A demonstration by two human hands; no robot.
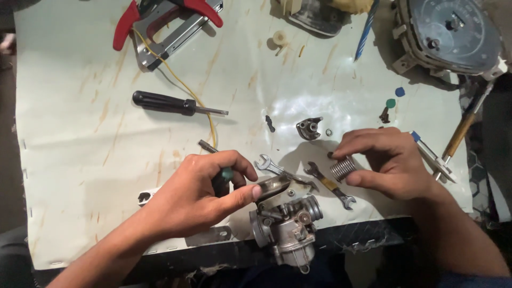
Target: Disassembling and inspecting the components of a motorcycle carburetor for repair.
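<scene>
Nearest me, at the near edge of the pale mat (80, 213), sits the carburettor (288, 226), metal body upright, its top under my left thumb. My left hand (197, 194) is closed around a dark-handled tool with a green end (226, 175), thumb pressing the curved metal cap (272, 186) on the carburettor. My right hand (386, 162), just right of it, pinches a coiled metal spring (343, 168) between thumb and fingers. Between the hands lie two small open-ended spanners (330, 185), partly overlapped by the carburettor. Farther out: a small metal bracket (308, 128), a black-handled screwdriver (176, 104) at left, a yellow wire (184, 85). Farthest: red-handled pliers (165, 21) at left, a round instrument cluster (450, 34) at right.
</scene>
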